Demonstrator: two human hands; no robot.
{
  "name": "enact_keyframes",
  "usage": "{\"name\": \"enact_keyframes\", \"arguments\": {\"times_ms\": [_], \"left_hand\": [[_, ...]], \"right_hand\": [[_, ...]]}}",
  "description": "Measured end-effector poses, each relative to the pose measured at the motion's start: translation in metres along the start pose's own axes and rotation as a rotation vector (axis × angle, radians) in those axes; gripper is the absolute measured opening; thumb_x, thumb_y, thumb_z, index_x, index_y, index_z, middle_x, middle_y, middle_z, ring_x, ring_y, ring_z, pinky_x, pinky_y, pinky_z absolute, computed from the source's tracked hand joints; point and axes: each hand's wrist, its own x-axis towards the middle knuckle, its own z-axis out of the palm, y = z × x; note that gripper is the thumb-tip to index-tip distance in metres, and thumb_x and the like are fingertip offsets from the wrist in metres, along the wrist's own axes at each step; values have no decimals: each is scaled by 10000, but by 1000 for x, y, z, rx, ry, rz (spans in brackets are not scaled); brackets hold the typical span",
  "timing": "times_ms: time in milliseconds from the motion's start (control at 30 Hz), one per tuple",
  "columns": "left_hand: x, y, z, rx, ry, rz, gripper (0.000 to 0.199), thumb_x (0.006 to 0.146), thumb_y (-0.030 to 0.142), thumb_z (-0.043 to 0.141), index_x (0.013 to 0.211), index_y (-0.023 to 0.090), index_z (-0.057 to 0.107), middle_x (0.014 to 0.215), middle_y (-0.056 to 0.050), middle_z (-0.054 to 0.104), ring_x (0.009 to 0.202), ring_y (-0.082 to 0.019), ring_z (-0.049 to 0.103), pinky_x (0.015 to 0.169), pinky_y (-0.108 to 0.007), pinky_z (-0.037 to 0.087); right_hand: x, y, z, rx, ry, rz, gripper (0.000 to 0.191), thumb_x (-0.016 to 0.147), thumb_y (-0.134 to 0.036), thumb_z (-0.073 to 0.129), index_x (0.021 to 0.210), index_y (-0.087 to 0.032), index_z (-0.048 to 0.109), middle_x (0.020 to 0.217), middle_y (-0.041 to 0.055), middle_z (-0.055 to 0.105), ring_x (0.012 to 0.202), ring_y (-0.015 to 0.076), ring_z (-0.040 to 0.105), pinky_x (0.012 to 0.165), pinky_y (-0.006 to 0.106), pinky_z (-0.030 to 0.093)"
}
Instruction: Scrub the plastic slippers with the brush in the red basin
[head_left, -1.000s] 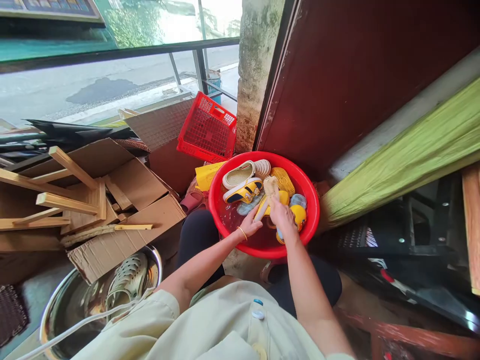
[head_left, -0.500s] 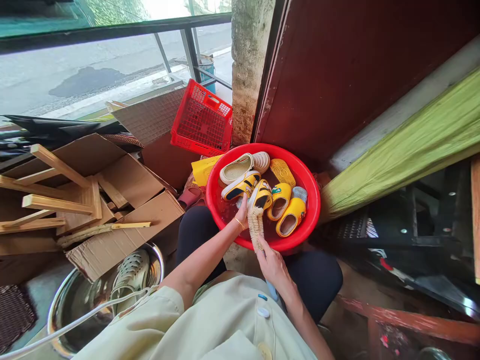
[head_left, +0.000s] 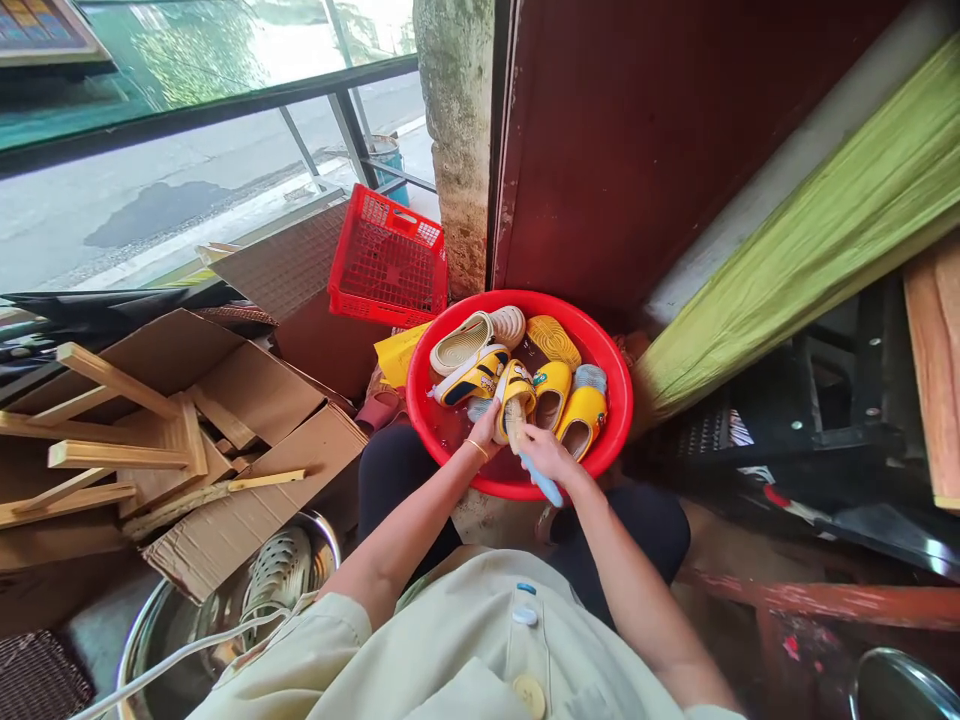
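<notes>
A red basin (head_left: 616, 420) between the person's knees holds several yellow and cream clogs in murky water. My left hand (head_left: 487, 425) is closed on a yellow-and-black clog (head_left: 517, 380) near the basin's front. My right hand (head_left: 549, 455) grips a brush with a blue handle (head_left: 541, 482); its pale bristles are inside that clog's opening. Left of it lies another yellow-and-black clog (head_left: 474, 376), below a cream clog (head_left: 463, 342). Yellow clogs (head_left: 583, 418) rest on the right side, and a yellow sole (head_left: 553, 340) faces up at the back.
Behind the basin stands a red crate (head_left: 390, 260). A cardboard box (head_left: 255, 490) with a wooden stool (head_left: 120, 455) is at left, above a metal basin (head_left: 330, 540) holding a light clog. Green cloth (head_left: 795, 240) hangs at right. A red wooden bar (head_left: 847, 602) lies low at right.
My right hand has moved up and forward, and the brush now reaches into the clog with its blue handle exposed. The view has shifted slightly; my left hand still holds the clog.
</notes>
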Motion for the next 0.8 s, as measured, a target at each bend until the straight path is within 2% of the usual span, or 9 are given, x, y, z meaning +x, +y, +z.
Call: {"name": "enact_keyframes", "arguments": {"times_ms": [133, 233, 300, 333, 400, 467, 567, 633, 800], "left_hand": [[4, 1, 5, -52, 31, 8, 533, 1027, 531, 510, 1309, 106, 665, 969, -108, 794, 793, -199, 749, 869, -323, 615], [-1, 8, 3, -90, -11, -11, 591, 1018, 590, 482, 1348, 127, 643, 973, -109, 795, 838, -228, 762, 877, -370, 620], [-6, 13, 0, -115, -68, -52, 628, 1022, 619, 437, 1376, 133, 620, 979, -121, 795, 861, -250, 771, 833, -391, 633], [-8, 15, -2, -121, -93, -79, 640, 1026, 625, 418, 1385, 131, 611, 972, -127, 796, 857, -254, 774, 796, -384, 639], [-11, 18, -4, -126, -114, -116, 639, 1034, 618, 403, 1388, 127, 607, 937, -124, 798, 794, -239, 775, 700, -337, 640], [-11, 18, -5, -143, -100, -137, 584, 1050, 558, 418, 1382, 117, 608, 871, -106, 795, 686, -202, 757, 605, -275, 618], [-11, 19, -5, -185, -59, -182, 444, 1059, 364, 445, 1360, 82, 611, 733, -77, 765, 528, -146, 694, 483, -193, 550], [-12, 21, -5, -185, -55, -208, 395, 1039, 278, 455, 1325, 62, 620, 692, -81, 748, 470, -130, 660, 417, -162, 498], [-15, 24, -11, -145, -86, -239, 362, 1008, 265, 479, 1255, 49, 632, 712, -107, 741, 465, -144, 657, 379, -176, 483]], "right_hand": [[-50, 37, -2, -79, 6, -123, 448, 936, -315, 584, 1365, -244, 692, 971, 54, 790, 805, 200, 723, 734, 293, 581], [-76, 58, -6, -60, 24, -128, 578, 964, -360, 535, 1533, -258, 547, 934, 37, 791, 728, 198, 719, 659, 299, 589], [-83, 67, -5, -48, 130, -154, 613, 993, -396, 485, 1583, -232, 477, 966, 54, 794, 741, 212, 732, 669, 325, 610], [-83, 70, -3, -66, 209, -198, 611, 1000, -402, 473, 1583, -218, 477, 1073, 82, 792, 849, 230, 752, 754, 348, 624], [-79, 72, 3, -154, 325, -315, 576, 1005, -378, 470, 1551, -204, 524, 1332, 120, 718, 1138, 259, 714, 977, 373, 580], [-66, 68, 10, -291, 321, -375, 546, 1011, -342, 460, 1540, -232, 546, 1413, 113, 675, 1251, 264, 665, 1065, 369, 529], [-36, 51, 10, -516, 298, -297, 553, 1030, -311, 439, 1580, -302, 494, 1259, 102, 750, 1118, 257, 725, 979, 350, 566], [-11, 34, -3, -609, 327, -217, 568, 1042, -296, 422, 1610, -299, 443, 1213, 110, 768, 1067, 257, 741, 942, 345, 570], [26, 3, -39, -605, 405, -149, 546, 1061, -302, 392, 1595, -217, 467, 1305, 143, 739, 1137, 269, 719, 970, 346, 538]]}}
